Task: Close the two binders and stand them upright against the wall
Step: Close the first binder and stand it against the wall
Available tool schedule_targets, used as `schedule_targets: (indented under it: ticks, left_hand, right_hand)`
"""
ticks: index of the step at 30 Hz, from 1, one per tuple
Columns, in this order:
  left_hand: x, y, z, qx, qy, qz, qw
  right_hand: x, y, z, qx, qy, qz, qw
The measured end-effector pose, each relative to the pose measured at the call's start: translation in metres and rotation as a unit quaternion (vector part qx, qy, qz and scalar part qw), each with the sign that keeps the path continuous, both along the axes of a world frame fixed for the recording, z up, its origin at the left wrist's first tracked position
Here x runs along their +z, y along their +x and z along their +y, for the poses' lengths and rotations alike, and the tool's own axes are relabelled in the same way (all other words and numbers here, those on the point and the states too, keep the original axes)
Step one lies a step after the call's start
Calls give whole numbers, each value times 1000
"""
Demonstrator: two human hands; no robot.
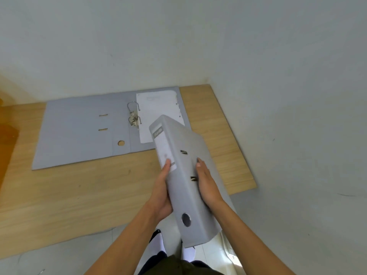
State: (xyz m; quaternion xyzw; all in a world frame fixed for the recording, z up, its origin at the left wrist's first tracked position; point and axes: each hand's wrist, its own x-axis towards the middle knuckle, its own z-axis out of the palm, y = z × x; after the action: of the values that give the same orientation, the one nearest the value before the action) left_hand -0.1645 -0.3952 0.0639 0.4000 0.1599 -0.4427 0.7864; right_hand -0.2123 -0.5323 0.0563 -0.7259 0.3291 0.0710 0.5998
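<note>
A closed grey binder (184, 175) is held in the air above the near right part of the wooden table (79, 191), spine up, its far end tilted toward the wall (178, 40). The left hand (161, 193) grips its left side with the thumb on the spine label, and the right hand (206, 183) presses flat on its right cover. The second grey binder (79, 128) lies open and flat on the table against the wall, a white sheet (158, 112) on its right half beside the metal rings (133, 116).

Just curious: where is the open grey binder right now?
The open grey lever-arch binder lies flat on the wooden table, left of centre, against the wall.
</note>
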Motion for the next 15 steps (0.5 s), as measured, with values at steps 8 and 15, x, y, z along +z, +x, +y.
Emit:
schedule_targets:
  ticks: [8,15]
  left_hand:
    - [45,21,-37,-104,52,-214,970]
    - [51,53,-57,-118,72,-466,874]
  right_hand:
    - [60,14,-18,-67,82,-116,988]
    - [119,22,-46,-4,-28,-238,971]
